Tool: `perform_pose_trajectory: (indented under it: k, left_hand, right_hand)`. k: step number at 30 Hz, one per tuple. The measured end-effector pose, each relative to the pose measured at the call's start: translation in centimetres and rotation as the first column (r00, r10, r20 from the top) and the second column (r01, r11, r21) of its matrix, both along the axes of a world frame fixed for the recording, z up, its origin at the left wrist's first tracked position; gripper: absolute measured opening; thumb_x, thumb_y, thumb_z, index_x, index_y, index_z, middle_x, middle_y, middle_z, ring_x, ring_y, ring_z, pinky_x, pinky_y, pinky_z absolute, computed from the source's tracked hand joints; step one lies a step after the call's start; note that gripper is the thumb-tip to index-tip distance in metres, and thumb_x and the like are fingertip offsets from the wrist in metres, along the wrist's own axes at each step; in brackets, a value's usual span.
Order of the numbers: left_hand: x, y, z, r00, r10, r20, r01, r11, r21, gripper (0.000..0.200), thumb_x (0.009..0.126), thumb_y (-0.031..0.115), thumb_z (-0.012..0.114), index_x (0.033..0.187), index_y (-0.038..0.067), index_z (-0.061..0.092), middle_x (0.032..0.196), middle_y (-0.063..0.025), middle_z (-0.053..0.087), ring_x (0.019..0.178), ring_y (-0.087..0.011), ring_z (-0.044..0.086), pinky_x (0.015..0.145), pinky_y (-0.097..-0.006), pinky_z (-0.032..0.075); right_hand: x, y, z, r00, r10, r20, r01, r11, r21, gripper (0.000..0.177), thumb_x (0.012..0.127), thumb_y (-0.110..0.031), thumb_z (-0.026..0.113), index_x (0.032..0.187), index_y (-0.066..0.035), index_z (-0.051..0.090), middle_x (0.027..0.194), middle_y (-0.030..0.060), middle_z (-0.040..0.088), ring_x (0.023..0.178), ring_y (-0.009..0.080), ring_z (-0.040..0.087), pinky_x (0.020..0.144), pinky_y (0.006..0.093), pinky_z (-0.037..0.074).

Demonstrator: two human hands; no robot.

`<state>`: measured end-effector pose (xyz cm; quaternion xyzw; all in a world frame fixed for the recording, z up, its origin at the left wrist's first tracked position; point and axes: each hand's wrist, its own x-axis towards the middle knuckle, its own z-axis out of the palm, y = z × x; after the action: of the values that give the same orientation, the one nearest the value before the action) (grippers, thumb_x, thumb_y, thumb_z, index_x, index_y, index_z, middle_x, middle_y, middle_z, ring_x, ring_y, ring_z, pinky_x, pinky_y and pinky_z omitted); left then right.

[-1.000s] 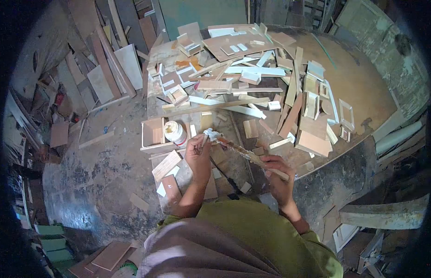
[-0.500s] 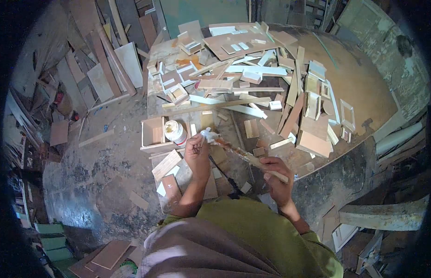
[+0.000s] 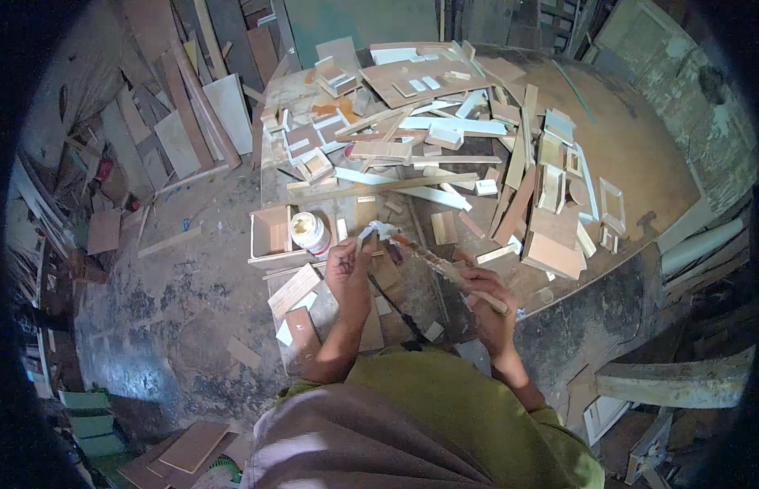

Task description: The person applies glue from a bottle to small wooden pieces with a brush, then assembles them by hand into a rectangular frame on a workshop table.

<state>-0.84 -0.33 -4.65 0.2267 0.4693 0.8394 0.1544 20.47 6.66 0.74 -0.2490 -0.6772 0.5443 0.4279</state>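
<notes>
My right hand [image 3: 489, 303] is closed round the near end of a long wooden stick [image 3: 432, 259]. Its far end is coated with brown and white paste and meets the white paste [image 3: 379, 229] above my left hand. My left hand [image 3: 349, 266] pinches a small thin piece [image 3: 364, 238] smeared with that paste; its kind is too small to make out. Just left of this hand stands an open white jar [image 3: 309, 234] with a red band and pale paste around its mouth. An open wooden box [image 3: 273, 231] sits against the jar's left side.
A worktable [image 3: 648, 155] bears many wood offcuts, white strips [image 3: 453, 125] and small frames [image 3: 613, 204]. Loose boards [image 3: 294, 291] lie near my left forearm. More boards [image 3: 229, 110] lean at the left, and a thick beam [image 3: 681, 379] juts in at the lower right.
The stick's pasted end has shifted slightly at the small piece, and my right hand's fingers have changed their hold a little. The small piece in my left hand is tilted more upright.
</notes>
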Motion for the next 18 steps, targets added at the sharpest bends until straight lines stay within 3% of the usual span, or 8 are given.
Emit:
perform_pose_trajectory:
  k: [4,7,10,13,18]
  left_hand:
    - [-0.03,-0.05,-0.01,1.0,0.022,0.02,-0.022,0.999,-0.026,0.018,0.079,-0.009,0.058,0.089,0.003,0.05,0.097,-0.0064,0.057,0.09,-0.0118,0.054,0.081,-0.0249,0.044]
    - [-0.2,-0.04,-0.35,1.0,-0.006,0.019,0.006,1.0,0.006,0.018,0.079,-0.01,0.058,0.089,0.004,0.05,0.097,-0.0065,0.057,0.091,-0.0118,0.054,0.082,-0.0252,0.044]
    - [-0.21,-0.15,-0.38,1.0,-0.006,0.008,0.006,1.0,0.009,0.019,0.079,-0.01,0.058,0.09,0.004,0.05,0.097,-0.0066,0.057,0.091,-0.0119,0.054,0.082,-0.0254,0.044]
    - [-0.18,-0.22,-0.66,1.0,0.01,0.011,-0.011,1.0,0.019,0.019,0.079,-0.01,0.058,0.09,0.004,0.05,0.097,-0.007,0.058,0.092,-0.0123,0.055,0.082,-0.0256,0.044]
    - [-0.37,-0.4,-0.8,0.999,-0.017,0.029,0.016,0.999,0.032,0.019,0.079,-0.01,0.057,0.089,0.004,0.051,0.097,-0.0075,0.059,0.093,-0.0132,0.055,0.082,-0.0256,0.044]
  right_hand:
    - [0.04,-0.08,-0.06,0.997,0.0,-0.077,-0.002,0.999,-0.034,0.019,0.069,0.003,0.061,0.087,0.0,0.064,0.104,0.0135,0.061,0.102,0.0253,0.056,0.091,0.0361,0.04]
    - [0.12,-0.43,0.59,0.997,0.067,-0.024,-0.065,0.996,0.059,0.019,0.069,0.004,0.061,0.087,0.001,0.064,0.104,0.0131,0.061,0.101,0.0249,0.056,0.09,0.0355,0.041]
    - [0.1,-0.8,0.74,0.999,0.038,0.027,-0.039,0.998,0.039,0.019,0.068,0.006,0.06,0.087,0.001,0.064,0.103,0.0132,0.061,0.1,0.0248,0.056,0.089,0.0348,0.041]
    - [-0.22,-0.4,0.52,1.0,0.001,0.005,-0.001,0.999,0.043,0.017,0.068,0.002,0.055,0.083,0.003,0.063,0.102,0.0164,0.059,0.097,0.0256,0.055,0.088,0.0352,0.041]
    - [0.07,-0.39,0.75,1.0,0.006,-0.009,-0.006,0.998,0.062,0.019,0.068,0.007,0.06,0.086,0.0,0.063,0.104,0.0132,0.061,0.099,0.0246,0.057,0.087,0.0344,0.043]
